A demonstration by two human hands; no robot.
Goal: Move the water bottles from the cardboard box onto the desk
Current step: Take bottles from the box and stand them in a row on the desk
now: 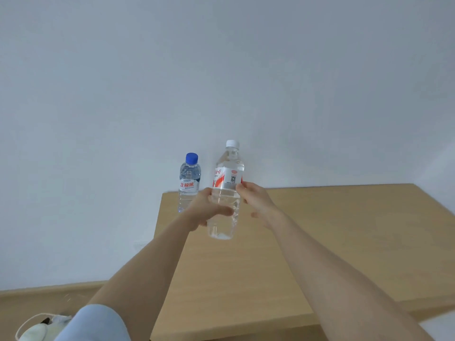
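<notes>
A clear water bottle with a white cap and a red-and-white label (227, 178) is held upright above the wooden desk (320, 230). My left hand (209, 210) wraps around its lower half. On the bottle's right side, at the label's lower edge, my right hand (256, 200) touches it with its fingertips. A second bottle with a blue cap (189, 180) stands upright at the desk's far left corner, just left of the held bottle. The cardboard box is out of view.
A plain white wall rises behind the desk. Left of the desk lies wooden floor (49, 299). A white object with a cord (37, 328) lies at the bottom left near my pale blue sleeve (98, 326).
</notes>
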